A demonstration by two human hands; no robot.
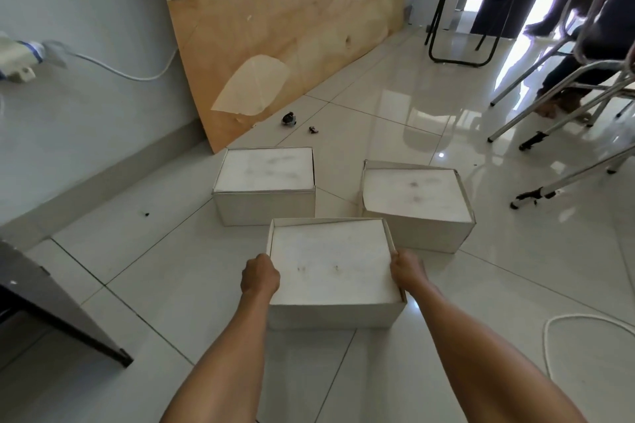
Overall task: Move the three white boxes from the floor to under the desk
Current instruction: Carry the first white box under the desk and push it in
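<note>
Three white cardboard boxes stand on the pale tiled floor. The nearest box point(331, 268) is in the middle of the view. My left hand point(260, 275) grips its left side and my right hand point(407, 269) grips its right side. A second box point(264, 178) sits behind it to the left, close to the leaning wooden board. The third box point(415, 197) sits behind it to the right, slightly turned. A dark desk corner point(51, 306) juts in at the lower left.
A plywood board point(275, 27) leans on the wall behind the boxes. Small dark debris point(289, 119) lies near its foot. Metal chair legs point(563, 106) and a black folding frame point(460, 27) stand at the right. A white cord point(563, 323) loops on the floor at the lower right.
</note>
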